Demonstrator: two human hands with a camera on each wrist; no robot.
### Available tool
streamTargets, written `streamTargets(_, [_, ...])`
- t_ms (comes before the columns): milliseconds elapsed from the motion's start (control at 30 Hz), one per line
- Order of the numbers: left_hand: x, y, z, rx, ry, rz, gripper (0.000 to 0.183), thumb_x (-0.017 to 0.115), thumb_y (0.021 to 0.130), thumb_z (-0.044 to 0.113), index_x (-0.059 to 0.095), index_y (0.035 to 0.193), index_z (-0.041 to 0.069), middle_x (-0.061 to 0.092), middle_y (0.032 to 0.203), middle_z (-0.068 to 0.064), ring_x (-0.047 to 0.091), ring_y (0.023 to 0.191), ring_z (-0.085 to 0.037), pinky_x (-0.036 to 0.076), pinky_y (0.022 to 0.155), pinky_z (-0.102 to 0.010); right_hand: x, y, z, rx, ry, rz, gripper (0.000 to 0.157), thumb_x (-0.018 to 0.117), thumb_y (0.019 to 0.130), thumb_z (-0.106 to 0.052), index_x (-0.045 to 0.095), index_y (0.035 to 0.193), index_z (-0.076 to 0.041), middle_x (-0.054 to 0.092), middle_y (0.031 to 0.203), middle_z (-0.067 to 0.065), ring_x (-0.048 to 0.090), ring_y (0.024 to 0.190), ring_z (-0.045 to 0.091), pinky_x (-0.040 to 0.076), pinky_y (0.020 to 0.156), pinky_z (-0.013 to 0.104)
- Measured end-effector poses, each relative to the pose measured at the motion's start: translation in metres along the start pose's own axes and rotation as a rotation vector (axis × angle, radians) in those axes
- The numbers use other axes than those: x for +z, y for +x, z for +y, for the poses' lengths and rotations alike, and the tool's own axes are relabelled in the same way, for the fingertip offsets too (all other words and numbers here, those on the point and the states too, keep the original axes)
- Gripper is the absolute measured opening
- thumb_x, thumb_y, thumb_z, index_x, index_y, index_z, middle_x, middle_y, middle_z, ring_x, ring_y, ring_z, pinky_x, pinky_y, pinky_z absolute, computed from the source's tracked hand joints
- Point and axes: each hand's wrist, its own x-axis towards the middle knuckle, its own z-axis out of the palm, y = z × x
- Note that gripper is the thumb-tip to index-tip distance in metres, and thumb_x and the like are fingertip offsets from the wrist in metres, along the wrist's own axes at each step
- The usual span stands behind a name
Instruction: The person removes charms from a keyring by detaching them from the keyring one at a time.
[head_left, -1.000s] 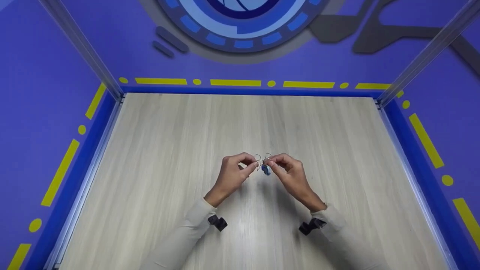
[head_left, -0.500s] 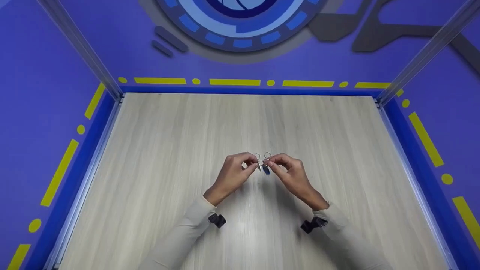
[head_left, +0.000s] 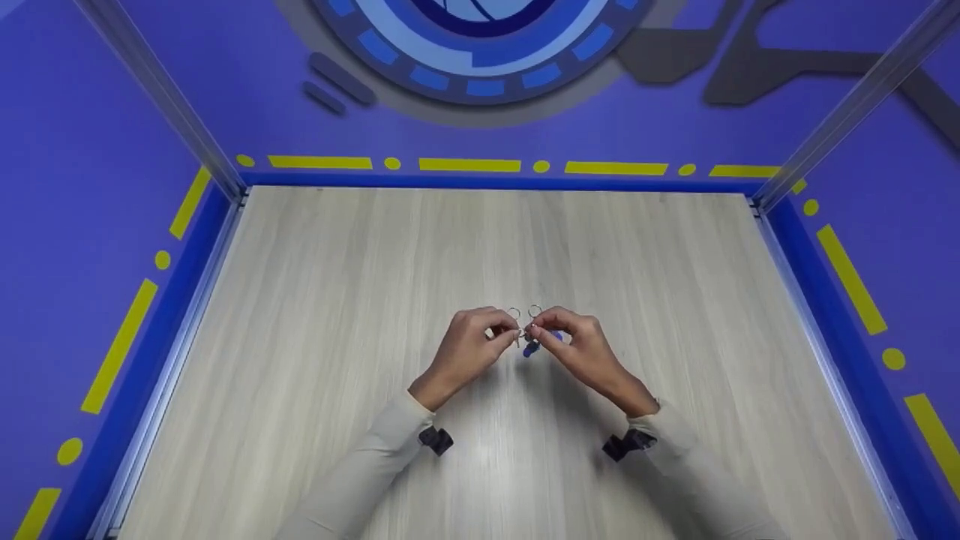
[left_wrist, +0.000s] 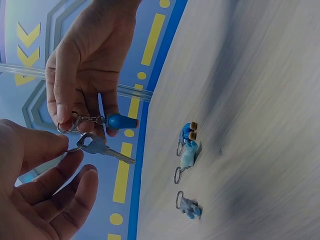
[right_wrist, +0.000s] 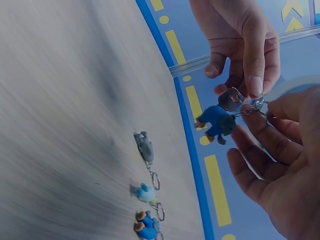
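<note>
My left hand [head_left: 476, 341] and right hand [head_left: 581, 349] meet above the middle of the table. In the left wrist view, the left thumb and forefinger pinch a small metal key ring with a silver key [left_wrist: 97, 146] hanging from it. The right hand [left_wrist: 92, 55] pinches the ring and chain end of a keychain, whose blue figurine [left_wrist: 120, 121] dangles beside the key. Seen in the right wrist view, that figurine [right_wrist: 217, 120] has a grey head and orange feet, and partly overlaps the key [right_wrist: 231, 99]. Whether the rings are linked, I cannot tell.
Three more figurine keychains lie in a row on the wooden table [head_left: 360, 255] in the wrist views: a grey one [left_wrist: 190, 206], a pale blue one [left_wrist: 188, 155] and a blue one [left_wrist: 188, 131]. Blue walls [head_left: 480, 139] stand around the table's back and sides.
Both hands stay almost in place, their fingertips shifting slightly. The blue figurine has swung and turned below the right fingers, and blue now also shows behind that hand.
</note>
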Motion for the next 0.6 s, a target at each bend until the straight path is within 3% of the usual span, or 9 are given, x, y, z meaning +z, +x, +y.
streamTargets(133, [-0.0001,0.0004,0.0002,-0.003,-0.006,-0.013,0.007,0.082,0.099,0.004,0.084,0.093,0.008,0.077,0.087,-0.001,0.068,0.077,-0.01,0.062,0.074,-0.043,-0.0023,0.0017,-0.0004,-0.001,-0.02,-0.032,0.006,0.075,0.106,-0.008,0.079,0.108,-0.006,0.083,0.1,0.001,0.081,0.093,0.023,0.061,0.09,0.027])
streamTargets(367, [-0.0013,0.0001,-0.0011,-0.021,-0.023,0.023,0.006,0.083,0.098,0.004,0.084,0.094,0.008,0.079,0.093,0.001,0.07,0.083,-0.011,0.059,0.07,-0.03,-0.0027,0.0015,0.0007,-0.013,-0.078,0.009,0.005,0.077,0.103,-0.007,0.081,0.107,-0.005,0.083,0.1,0.002,0.08,0.094,0.022,0.063,0.091,0.03])
streamTargets(600, [-0.0016,-0.0005,-0.0035,-0.06,-0.101,0.083,0.006,0.083,0.098,0.006,0.085,0.095,0.011,0.08,0.097,0.001,0.073,0.088,-0.011,0.062,0.07,-0.033,-0.0033,0.0017,-0.0002,-0.013,-0.05,0.018,0.005,0.077,0.103,-0.004,0.081,0.105,-0.005,0.082,0.101,0.004,0.078,0.096,0.018,0.06,0.094,0.024])
